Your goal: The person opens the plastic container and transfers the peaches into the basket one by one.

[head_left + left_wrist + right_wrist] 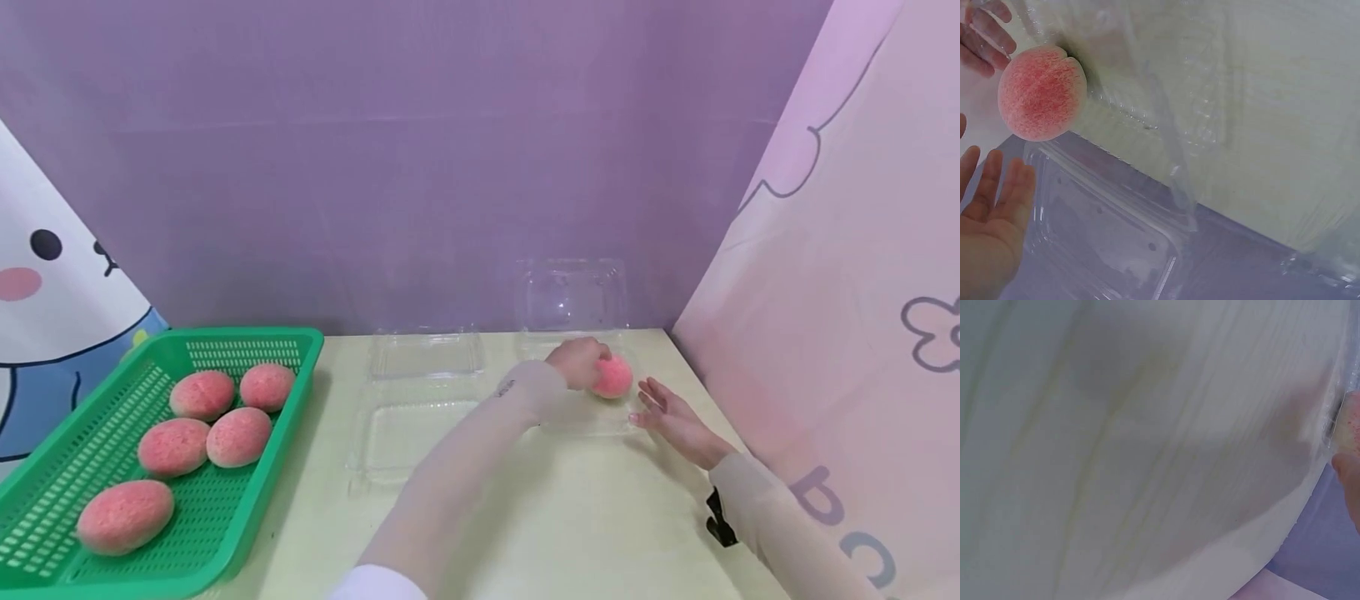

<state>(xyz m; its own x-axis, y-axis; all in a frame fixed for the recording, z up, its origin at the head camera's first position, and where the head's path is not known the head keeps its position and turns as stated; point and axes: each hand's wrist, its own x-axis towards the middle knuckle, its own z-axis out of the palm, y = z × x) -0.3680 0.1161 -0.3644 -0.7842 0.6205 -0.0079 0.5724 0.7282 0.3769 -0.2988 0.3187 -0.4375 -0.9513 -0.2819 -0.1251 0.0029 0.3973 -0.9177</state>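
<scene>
A pink fuzzy peach (613,377) sits in the right clear plastic clamshell box (581,422), whose lid (573,293) stands raised at the back. Beside the peach is my left hand (577,362); in the left wrist view its fingers (1013,190) are extended, with a gap between them and the peach (1042,94). My right hand (675,421) hovers at the box's right side, fingers spread and holding nothing. At its right edge, the right wrist view catches only part of the peach (1350,422) and a fingertip (1346,472).
On the left stands a green basket (258,500) with several peaches (174,447). A second clear box (420,433) lies opened in the middle of the table (570,525). Purple cloth (420,167) hangs behind, and a printed panel (840,333) borders the right side.
</scene>
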